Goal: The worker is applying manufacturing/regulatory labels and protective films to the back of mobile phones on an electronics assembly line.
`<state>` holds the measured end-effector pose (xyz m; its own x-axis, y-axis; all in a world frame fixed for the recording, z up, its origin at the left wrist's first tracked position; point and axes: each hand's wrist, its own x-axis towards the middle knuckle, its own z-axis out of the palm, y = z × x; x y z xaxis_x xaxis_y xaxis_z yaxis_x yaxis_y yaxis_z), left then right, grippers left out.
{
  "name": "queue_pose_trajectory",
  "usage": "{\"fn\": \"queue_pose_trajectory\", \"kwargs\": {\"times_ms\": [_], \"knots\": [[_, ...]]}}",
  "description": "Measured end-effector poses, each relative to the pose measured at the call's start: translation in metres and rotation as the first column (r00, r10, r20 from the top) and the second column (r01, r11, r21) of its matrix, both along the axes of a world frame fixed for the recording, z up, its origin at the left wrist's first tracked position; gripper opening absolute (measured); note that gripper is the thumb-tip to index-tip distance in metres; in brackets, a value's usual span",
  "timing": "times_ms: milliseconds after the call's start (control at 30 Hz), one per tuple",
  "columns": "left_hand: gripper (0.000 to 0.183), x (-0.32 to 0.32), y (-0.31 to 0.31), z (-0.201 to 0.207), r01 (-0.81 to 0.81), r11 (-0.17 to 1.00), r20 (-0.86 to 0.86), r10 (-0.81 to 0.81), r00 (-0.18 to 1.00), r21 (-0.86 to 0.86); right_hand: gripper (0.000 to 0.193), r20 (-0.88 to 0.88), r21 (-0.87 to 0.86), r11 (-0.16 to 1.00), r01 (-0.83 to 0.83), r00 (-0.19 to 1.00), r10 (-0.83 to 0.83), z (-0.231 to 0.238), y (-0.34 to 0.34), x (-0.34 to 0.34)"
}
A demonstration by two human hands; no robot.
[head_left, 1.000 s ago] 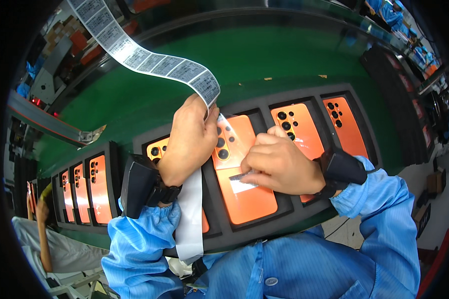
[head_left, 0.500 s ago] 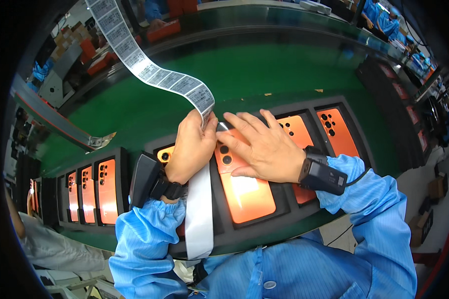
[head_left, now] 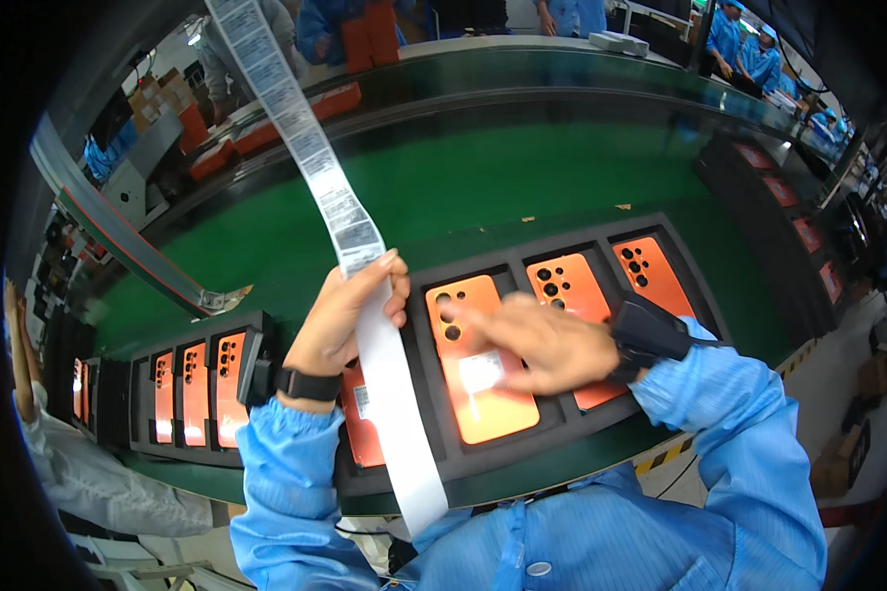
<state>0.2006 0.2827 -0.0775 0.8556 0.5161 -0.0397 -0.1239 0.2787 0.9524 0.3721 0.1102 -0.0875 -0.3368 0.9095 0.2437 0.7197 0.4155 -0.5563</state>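
My left hand (head_left: 350,313) is closed on a long strip of printed labels (head_left: 310,148). The strip runs up past the far side, and its blank white backing (head_left: 396,404) hangs below the hand toward my front. My right hand (head_left: 547,345), its fingers smeared by motion, hovers over an orange phone (head_left: 498,419) lying back-up in a dark foam tray (head_left: 443,433). A small white label (head_left: 479,372) shows by its thumb; whether it is held or lies flat on the phone I cannot tell. Behind the backing, another orange phone (head_left: 365,443) bears a white label.
Two more orange phones (head_left: 572,286) (head_left: 652,276) lie in the same tray to the right. Another tray (head_left: 192,453) with phones sits at the left on the green conveyor belt (head_left: 483,167). Dark trays (head_left: 769,212) are at the far right. People in blue work across the belt.
My left hand has moved left and toward me with the strip, now pulled straighter. My right hand has drawn back from the phone's top end. A white label now shows on or over that phone.
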Motion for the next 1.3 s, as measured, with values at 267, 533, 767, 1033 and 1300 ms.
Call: {"fn": "queue_pose_trajectory", "kwargs": {"times_ms": [267,533,767,1033,1300], "knots": [[0.047,-0.02,-0.072,0.031,0.079,0.976,-0.03,-0.086,0.996,-0.202,0.035,-0.318,0.427,0.872,0.239,0.942,-0.102,0.022,-0.001,-0.014],[0.046,-0.016,-0.115,0.034,0.106,0.981,-0.044,-0.114,0.992,-0.16,0.032,-0.367,0.414,0.884,0.217,0.929,-0.056,0.022,-0.006,-0.027],[0.043,-0.004,-0.134,0.043,-0.019,0.941,0.077,0.048,0.996,-0.339,0.024,-0.196,0.634,0.742,0.216,0.974,-0.116,0.03,-0.018,-0.028],[0.042,0.01,-0.135,0.04,-0.068,0.912,0.092,0.115,0.989,-0.404,0.026,0.05,0.842,0.527,0.114,0.957,-0.287,0.034,-0.028,-0.023],[0.042,0.025,-0.14,0.041,-0.062,0.931,0.064,0.091,0.994,-0.361,0.022,-0.098,0.73,0.635,0.253,0.958,-0.269,0.037,-0.036,-0.013]]}}
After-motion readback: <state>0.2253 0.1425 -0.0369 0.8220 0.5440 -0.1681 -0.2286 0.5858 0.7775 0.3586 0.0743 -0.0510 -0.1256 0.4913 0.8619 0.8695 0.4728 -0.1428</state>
